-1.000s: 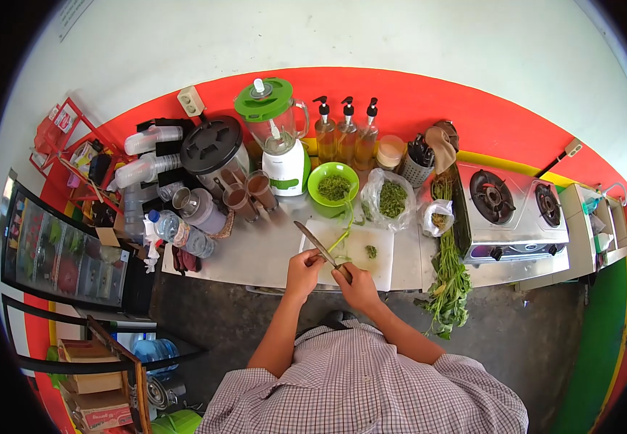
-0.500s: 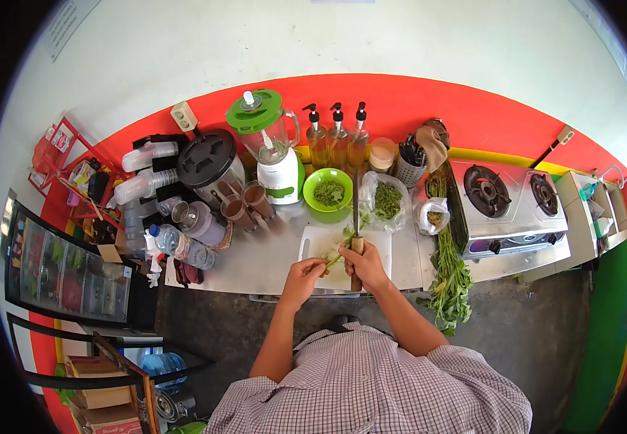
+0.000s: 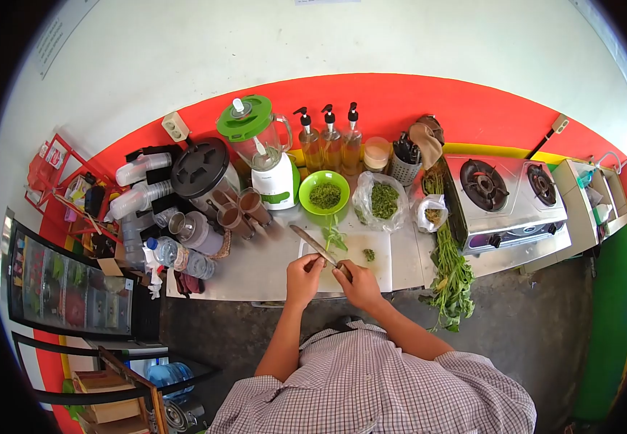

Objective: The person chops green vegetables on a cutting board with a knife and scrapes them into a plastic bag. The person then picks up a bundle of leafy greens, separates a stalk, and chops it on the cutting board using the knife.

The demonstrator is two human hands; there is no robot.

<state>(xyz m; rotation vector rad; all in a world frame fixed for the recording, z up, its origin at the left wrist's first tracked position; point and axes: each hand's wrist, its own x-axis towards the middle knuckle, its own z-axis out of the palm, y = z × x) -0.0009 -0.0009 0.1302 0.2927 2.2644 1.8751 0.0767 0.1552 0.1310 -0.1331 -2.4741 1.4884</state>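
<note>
My right hand (image 3: 361, 286) is closed around the handle of a knife (image 3: 312, 243), whose blade slants up and left past my left fingertips. My left hand (image 3: 304, 281) is closed in a pinch close to the blade, on the stem of a leafy green sprig (image 3: 334, 237). The sprig's leaves point away from me, over the far edge of a white cutting board (image 3: 380, 281). A small clump of chopped greens (image 3: 369, 254) lies on the board, right of the knife. Beyond the board stands a green bowl (image 3: 320, 209) of cut greens.
A plastic bag (image 3: 400, 213) of greens sits behind the board. Leafy stalks (image 3: 451, 278) hang over the counter edge, beside a gas stove (image 3: 512, 230). At the left stand a blender (image 3: 273, 184), brown cups (image 3: 235, 221) and water bottles (image 3: 169, 253). Pump bottles (image 3: 331, 148) line the wall.
The knife has swung from pointing straight away to slanting left across the front of my left hand. The sprig now points away from me. The chopped clump on the board has come into view.
</note>
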